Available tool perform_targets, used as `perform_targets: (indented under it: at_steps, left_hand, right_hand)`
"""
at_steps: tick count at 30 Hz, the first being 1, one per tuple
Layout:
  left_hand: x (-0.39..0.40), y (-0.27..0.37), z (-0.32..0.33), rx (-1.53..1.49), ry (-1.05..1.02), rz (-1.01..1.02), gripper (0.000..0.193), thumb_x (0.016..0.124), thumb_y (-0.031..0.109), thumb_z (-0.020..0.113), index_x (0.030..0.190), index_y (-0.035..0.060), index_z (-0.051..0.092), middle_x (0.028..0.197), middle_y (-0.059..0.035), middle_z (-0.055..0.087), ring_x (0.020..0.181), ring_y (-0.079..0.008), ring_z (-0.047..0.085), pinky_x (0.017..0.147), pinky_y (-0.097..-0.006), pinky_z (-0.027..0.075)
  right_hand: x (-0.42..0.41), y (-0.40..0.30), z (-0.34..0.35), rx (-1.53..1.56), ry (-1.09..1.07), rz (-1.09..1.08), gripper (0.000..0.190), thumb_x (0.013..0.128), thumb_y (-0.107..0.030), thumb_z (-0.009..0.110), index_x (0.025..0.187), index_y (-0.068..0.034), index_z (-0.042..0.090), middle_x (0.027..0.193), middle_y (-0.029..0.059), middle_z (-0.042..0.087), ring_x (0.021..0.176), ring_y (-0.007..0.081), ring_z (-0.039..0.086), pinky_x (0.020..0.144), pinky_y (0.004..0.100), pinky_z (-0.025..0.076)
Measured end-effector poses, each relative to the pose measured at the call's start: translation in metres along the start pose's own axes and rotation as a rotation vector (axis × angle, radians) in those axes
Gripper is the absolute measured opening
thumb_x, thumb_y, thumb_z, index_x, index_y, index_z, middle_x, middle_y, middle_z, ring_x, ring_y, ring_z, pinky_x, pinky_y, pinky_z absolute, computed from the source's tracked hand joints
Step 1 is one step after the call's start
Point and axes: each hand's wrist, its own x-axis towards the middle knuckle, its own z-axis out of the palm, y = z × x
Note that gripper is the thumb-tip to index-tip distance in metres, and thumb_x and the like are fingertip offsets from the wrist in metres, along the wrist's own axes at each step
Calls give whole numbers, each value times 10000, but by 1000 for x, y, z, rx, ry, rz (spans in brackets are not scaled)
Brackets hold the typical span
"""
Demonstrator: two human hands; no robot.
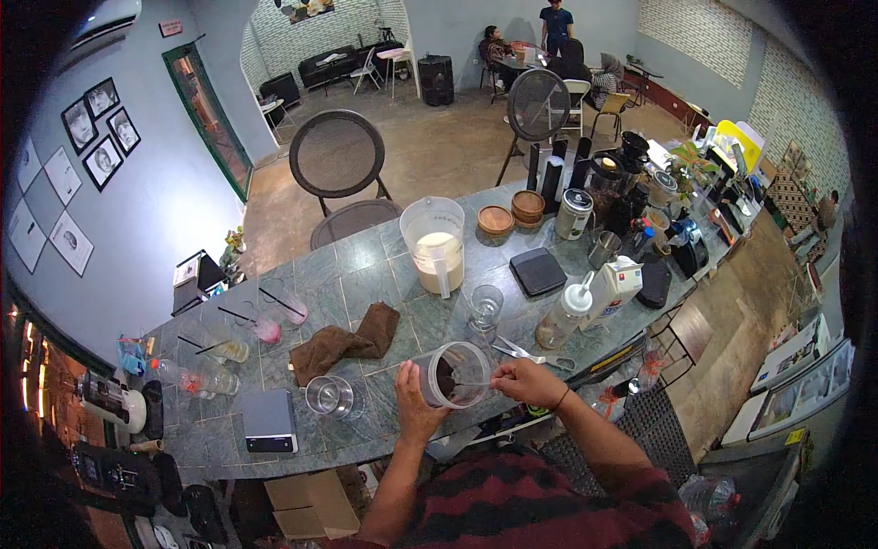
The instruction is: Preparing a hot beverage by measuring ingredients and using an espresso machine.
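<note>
My left hand [418, 405] grips a clear plastic tub [485, 364], tilted so its mouth faces me. Dark brown powder [447, 376] lies against one side inside it. With my right hand [525, 381] I pinch the handle of a utensil, probably a spoon, that reaches into the tub; its far end is hard to make out. Just beyond stands a drinking glass [486, 305], with metal tongs [535, 355] to its right. A stainless steel cup [330, 396] sits left of my left hand.
A large measuring jug [432, 247] holds a creamy liquid. A squeeze bottle [564, 312] and a carton [615, 288] stand right. Left are a brown cloth [346, 343], a digital scale [269, 420] and used glasses with straws [264, 329]. People sit at a far table [518, 63].
</note>
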Motion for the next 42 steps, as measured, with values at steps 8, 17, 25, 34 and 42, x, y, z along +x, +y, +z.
perform_targets:
  at_steps: [8,17,25,34,42]
  left_hand:
    - [-4,-6,-2,44,-11,19,1215,575,431,906,1472,46,183,1446,-256,297,1333,-463,333,1086,-562,320]
    - [-10,-5,-9,-49,-34,-80,1244,550,382,910,1493,88,154,1473,-247,270,1354,-451,305,1115,-540,293]
    - [-15,-7,-13,-78,0,-114,1222,542,344,921,1474,68,181,1458,-244,285,1343,-442,319,1110,-529,301]
    - [-20,-9,-26,-138,11,-271,1263,503,376,929,1470,42,188,1440,-248,299,1330,-442,326,1107,-526,304]
    - [-30,-26,-42,-148,25,-348,1258,514,454,911,1458,3,214,1434,-251,309,1329,-441,329,1113,-527,290]
  right_hand:
    - [-4,25,3,426,-47,196,186,934,-236,589,939,-65,662,643,-57,499,528,54,445,460,229,364]
    - [-7,14,7,470,15,181,166,935,-209,602,937,-56,665,690,-55,520,565,49,449,483,214,345]
    - [-7,11,12,535,-9,177,178,940,-215,608,951,-46,661,678,-63,500,551,45,416,472,210,312]
    - [-2,0,21,643,-36,258,175,948,-208,593,937,-43,649,644,-72,452,528,48,380,465,217,294]
    - [3,-21,33,696,-90,239,147,944,-174,573,951,-41,636,642,-73,433,544,51,375,500,221,319]
